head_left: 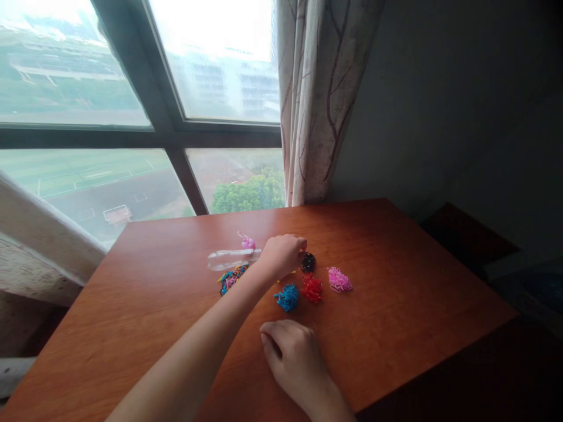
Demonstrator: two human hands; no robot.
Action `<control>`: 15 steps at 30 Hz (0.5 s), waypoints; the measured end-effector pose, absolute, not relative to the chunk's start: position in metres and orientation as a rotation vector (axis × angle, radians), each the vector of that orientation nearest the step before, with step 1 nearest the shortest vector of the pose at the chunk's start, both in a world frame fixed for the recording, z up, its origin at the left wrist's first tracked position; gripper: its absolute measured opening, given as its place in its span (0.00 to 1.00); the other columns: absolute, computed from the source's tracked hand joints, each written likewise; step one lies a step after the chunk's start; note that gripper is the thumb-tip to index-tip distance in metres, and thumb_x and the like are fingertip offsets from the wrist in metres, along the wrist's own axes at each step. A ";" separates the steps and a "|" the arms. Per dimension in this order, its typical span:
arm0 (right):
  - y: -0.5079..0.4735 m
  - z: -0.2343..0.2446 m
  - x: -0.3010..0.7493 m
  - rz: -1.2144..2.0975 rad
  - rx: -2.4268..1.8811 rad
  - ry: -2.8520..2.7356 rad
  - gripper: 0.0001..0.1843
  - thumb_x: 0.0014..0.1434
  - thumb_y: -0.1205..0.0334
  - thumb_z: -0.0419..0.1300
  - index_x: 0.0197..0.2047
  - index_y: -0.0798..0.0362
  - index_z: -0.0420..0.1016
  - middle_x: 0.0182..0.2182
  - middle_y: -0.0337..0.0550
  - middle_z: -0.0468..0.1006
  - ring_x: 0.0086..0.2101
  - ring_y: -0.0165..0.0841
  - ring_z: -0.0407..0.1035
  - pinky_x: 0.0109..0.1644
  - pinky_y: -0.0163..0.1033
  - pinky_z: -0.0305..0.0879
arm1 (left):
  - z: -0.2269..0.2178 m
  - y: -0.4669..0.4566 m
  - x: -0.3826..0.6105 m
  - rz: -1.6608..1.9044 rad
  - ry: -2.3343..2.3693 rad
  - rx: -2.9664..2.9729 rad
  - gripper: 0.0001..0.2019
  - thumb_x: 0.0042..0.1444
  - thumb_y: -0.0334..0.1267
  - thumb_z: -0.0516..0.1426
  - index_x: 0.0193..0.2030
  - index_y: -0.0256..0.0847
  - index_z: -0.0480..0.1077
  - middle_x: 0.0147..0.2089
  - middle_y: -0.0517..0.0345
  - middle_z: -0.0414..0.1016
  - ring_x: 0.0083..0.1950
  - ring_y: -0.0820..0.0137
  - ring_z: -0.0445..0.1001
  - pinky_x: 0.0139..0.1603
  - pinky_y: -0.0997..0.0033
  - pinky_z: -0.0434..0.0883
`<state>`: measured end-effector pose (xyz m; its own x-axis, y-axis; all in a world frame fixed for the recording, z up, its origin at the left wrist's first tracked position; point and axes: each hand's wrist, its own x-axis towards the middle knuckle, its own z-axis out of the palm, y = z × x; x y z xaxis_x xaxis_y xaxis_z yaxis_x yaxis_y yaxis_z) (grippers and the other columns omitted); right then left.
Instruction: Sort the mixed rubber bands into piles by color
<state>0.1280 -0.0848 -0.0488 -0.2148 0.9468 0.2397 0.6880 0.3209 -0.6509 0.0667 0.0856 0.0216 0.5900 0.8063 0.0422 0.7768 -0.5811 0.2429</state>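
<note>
My left hand (282, 254) reaches across the wooden table (396, 293), fingers curled together right beside a small black pile of rubber bands (308, 262); what the fingertips hold is hidden. Close by lie a red pile (312, 288), a blue pile (287, 297) and a pink pile (339, 280). A mixed-colour heap (232, 277) lies under my forearm. A clear plastic bottle (232, 258) lies on its side, with a pink cap (247, 242) behind it. My right hand (292, 357) rests on the table near the front edge, fingers curled under.
A large window (132, 117) fills the wall behind the table, and a patterned curtain (321, 99) hangs at its right. The table's right edge drops to a dark floor area with a low dark object (466, 234).
</note>
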 end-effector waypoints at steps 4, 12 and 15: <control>-0.085 -0.049 0.128 0.550 -1.439 -1.977 0.10 0.63 0.70 0.54 0.39 0.48 0.75 0.32 0.38 0.79 0.34 0.32 0.73 0.39 0.34 0.60 | 0.033 0.076 0.036 0.280 1.355 2.586 0.09 0.60 0.38 0.54 0.39 0.44 0.75 0.39 0.55 0.80 0.37 0.67 0.77 0.36 0.72 0.67; -0.084 -0.045 0.126 0.501 -1.491 -2.017 0.09 0.62 0.70 0.55 0.38 0.48 0.75 0.31 0.37 0.79 0.33 0.32 0.74 0.36 0.33 0.60 | 0.029 0.034 -0.045 0.392 1.532 2.486 0.10 0.61 0.42 0.53 0.37 0.46 0.75 0.35 0.59 0.80 0.34 0.68 0.75 0.31 0.74 0.62; -0.082 -0.043 0.124 0.473 -1.516 -2.022 0.09 0.62 0.70 0.55 0.39 0.48 0.74 0.31 0.37 0.80 0.33 0.32 0.74 0.36 0.33 0.60 | 0.018 0.017 -0.065 0.387 1.583 2.420 0.10 0.61 0.42 0.52 0.39 0.47 0.75 0.37 0.60 0.80 0.32 0.70 0.75 0.30 0.74 0.61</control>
<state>0.1235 -0.0816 -0.0433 -0.2013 0.9534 0.2247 0.7548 0.2971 -0.5848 -0.0649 0.0167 0.0181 0.3838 0.9183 0.0971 0.8593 -0.3937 0.3264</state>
